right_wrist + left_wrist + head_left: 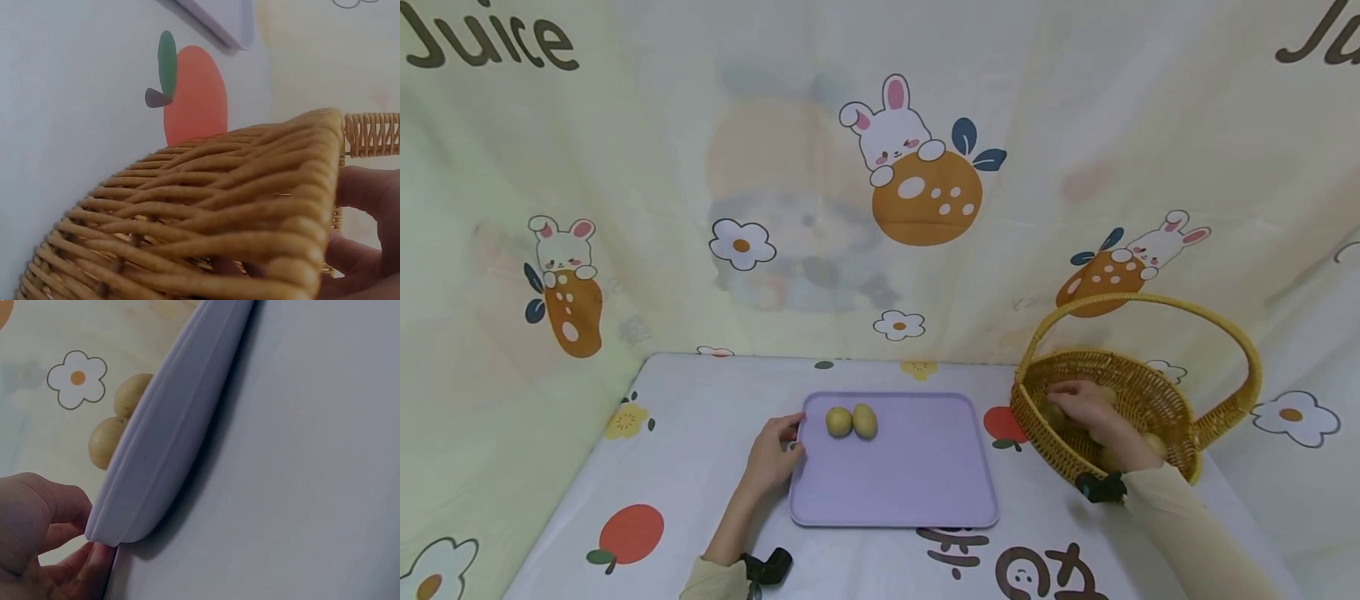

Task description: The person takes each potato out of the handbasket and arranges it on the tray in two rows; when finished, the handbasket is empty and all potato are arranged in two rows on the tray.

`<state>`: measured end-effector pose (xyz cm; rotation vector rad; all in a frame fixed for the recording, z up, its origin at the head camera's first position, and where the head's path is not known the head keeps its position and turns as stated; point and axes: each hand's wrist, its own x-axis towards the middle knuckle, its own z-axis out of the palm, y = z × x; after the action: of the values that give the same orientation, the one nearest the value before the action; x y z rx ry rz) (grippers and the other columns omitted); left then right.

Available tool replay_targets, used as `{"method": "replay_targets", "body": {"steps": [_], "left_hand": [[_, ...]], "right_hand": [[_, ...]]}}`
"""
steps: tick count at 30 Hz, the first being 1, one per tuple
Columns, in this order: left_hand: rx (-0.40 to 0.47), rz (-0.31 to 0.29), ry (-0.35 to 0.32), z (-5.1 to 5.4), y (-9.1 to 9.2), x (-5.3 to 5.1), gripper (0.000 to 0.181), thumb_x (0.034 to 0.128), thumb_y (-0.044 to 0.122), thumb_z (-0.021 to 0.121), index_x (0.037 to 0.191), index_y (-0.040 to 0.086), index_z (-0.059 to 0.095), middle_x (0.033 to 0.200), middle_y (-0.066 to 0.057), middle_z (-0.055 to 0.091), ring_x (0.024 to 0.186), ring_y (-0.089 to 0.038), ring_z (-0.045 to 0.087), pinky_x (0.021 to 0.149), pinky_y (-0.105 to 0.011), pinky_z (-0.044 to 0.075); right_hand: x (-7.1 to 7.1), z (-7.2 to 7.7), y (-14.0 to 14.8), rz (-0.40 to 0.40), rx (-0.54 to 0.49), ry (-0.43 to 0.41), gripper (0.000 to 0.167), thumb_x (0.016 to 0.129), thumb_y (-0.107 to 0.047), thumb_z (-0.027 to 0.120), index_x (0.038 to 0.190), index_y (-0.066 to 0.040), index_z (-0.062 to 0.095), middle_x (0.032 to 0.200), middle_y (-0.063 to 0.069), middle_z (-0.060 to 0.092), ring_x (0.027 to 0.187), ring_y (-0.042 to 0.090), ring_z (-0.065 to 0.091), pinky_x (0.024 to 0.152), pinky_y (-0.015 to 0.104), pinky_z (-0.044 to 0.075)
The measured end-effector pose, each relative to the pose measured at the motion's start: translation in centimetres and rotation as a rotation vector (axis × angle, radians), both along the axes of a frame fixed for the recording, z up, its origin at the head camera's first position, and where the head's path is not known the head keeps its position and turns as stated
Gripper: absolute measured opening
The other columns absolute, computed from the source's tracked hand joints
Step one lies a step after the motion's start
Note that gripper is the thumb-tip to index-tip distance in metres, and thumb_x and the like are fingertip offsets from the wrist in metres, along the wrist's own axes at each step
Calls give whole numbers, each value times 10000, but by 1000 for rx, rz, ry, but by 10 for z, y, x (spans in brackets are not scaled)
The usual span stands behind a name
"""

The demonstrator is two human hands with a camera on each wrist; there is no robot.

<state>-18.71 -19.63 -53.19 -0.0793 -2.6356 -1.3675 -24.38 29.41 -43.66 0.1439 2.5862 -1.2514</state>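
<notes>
Two small yellow-brown potatoes [865, 422] lie side by side near the upper left corner of a lilac tray [902, 483]. At the tray's left rim is my left hand [773, 454], pinching the edge between thumb and fingers; the left wrist view shows this hold at the tray's corner. My right hand [1093, 412] reaches inside a woven wicker basket [1030, 417], its fingers over a potato [1054, 417]. Whether they grip it is hidden. More potatoes [1153, 444] lie in the basket. In the right wrist view, the basket wall [250, 206] covers much of that hand.
The basket's tall arched handle [1150, 298] rises above the right hand. A white tablecloth [700, 450] printed with fruit and flowers lies under everything. Behind the table hangs a curtain [805, 333] with rabbit prints.
</notes>
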Motion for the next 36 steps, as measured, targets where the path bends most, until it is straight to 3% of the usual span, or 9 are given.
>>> {"method": "replay_targets", "body": {"steps": [6, 11, 22, 36], "left_hand": [[0, -9, -5, 1, -1, 1, 543, 740, -37, 641, 1282, -32, 614, 1088, -176, 621, 947, -311, 647, 860, -473, 484], [9, -12, 2, -1, -2, 1, 541, 736, -45, 644, 1276, -30, 620, 1076, -168, 624, 940, -304, 649, 850, -455, 487], [8, -3, -13, 0, -1, 2, 522, 764, -32, 630, 1285, -24, 609, 1119, -174, 615, 975, -320, 656, 889, -485, 480], [8, -7, -14, 2, 0, 1, 528, 766, -18, 628, 1294, -16, 605, 1137, -178, 611, 985, -326, 654, 887, -479, 484]], "right_hand": [[-2, -6, 3, 54, -64, -41, 456, 965, -90, 543, 1325, 180, 466, 1140, 224, 619, 948, 225, 614, 814, 377, 547], [-5, -14, 3, 37, -74, -35, 470, 940, -46, 576, 1326, 195, 455, 1034, 177, 663, 836, 148, 642, 743, 312, 556], [-3, -15, -1, 0, -72, -31, 455, 921, -45, 608, 1296, 182, 486, 1027, 200, 636, 780, 147, 634, 695, 313, 551], [-4, -14, 5, 11, -120, -60, 469, 950, -70, 597, 1322, 185, 466, 936, 63, 668, 788, 149, 620, 728, 317, 552]]}}
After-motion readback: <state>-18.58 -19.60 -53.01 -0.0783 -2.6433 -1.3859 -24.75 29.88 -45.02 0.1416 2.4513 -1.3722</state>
